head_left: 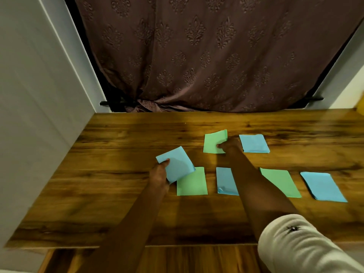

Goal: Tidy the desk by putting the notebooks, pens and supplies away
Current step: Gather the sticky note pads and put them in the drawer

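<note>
Right forearm [256, 184] covers the right side of the near-mid blue sheet [224, 180] & the left edge of the near-right green sheet [281, 184]. Left hand [159, 174]: fingers hidden behind held blue sheet [177, 166], which overlaps the far corner of the near-left green sheet [192, 184]. Right hand [230, 147]: fingers hidden at far green sheet [213, 141]. Desk [118, 194] cut off at right.

Blue and green paper on a brown wood-grain desk [118, 154]

Light blue: the centre-left sheet [178, 166], upper-right sheet [254, 143], lower-centre sheet [225, 180] and far-right sheet [323, 187]. Mint green: the upper-centre sheet [212, 141], lower-left sheet [192, 183] and lower-right sheet [280, 182]. The desk is glossy warm brown with darker grain streaks. The curtain [197, 56] across the top is dusky purple-brown with an embossed damask motif. The wall [29, 95] at left is pale grey-white, and the sleeve [307, 247] at lower right is cream with a small black star-like mark.
</note>
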